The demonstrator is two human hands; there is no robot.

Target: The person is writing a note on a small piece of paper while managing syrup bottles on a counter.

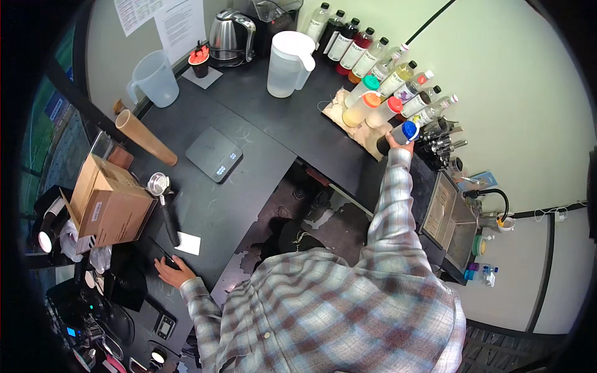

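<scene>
My right hand [399, 143] is stretched far forward, its fingers around a squeeze bottle with a blue lid [405, 133] and dark contents. Just left of it, squeeze bottles with green [357, 91], orange [359, 112] and red lids [385, 112] stand on a tan cloth [343, 112]. My left hand [176, 271] rests palm down on the dark counter [219, 210], fingers apart, by a thin black object [165, 255] that it partly covers. Close to that hand lie a portafilter [165, 210] and a white paper slip [189, 244].
Syrup bottles [353, 51] line the back wall beside a lidded pitcher [290, 65] and an electric kettle [231, 37]. A digital scale [214, 154], a clear jug [156, 79] and a cardboard box [112, 205] stand left. At right is a metal sink [459, 233] with a black faucet [494, 192].
</scene>
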